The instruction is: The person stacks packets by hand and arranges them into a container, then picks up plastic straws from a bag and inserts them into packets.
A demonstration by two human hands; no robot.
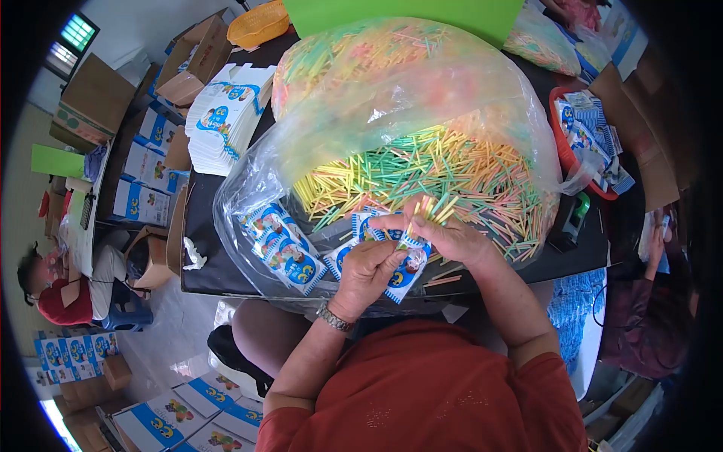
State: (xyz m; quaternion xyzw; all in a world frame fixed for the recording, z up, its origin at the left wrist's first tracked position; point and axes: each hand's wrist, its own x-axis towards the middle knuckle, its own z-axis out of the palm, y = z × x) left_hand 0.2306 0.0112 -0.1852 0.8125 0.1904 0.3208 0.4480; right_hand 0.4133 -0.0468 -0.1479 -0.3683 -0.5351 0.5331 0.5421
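My left hand (pixel 367 273), a watch on its wrist, pinches the edge of a small blue-and-white printed packet (pixel 405 277). My right hand (pixel 456 239) is closed around a small bundle of coloured sticks (pixel 434 208) at the packet's upper end. The sticks' lower ends look to be inside the packet's mouth, though fingers partly cover it. Just beyond both hands lies a heap of loose yellow, green, orange and pink sticks (pixel 407 166) in a large clear plastic bag (pixel 331 128). Similar packets (pixel 282 252) lie to the left of my hands, and others sit partly hidden under them.
A stack of flat printed cartons (pixel 226 113) stands at the table's back left, near a yellow basket (pixel 258 24). On the right are a red basket (pixel 556 113) of packets and a green-and-black tape dispenser (pixel 576 218). Other people sit at both sides.
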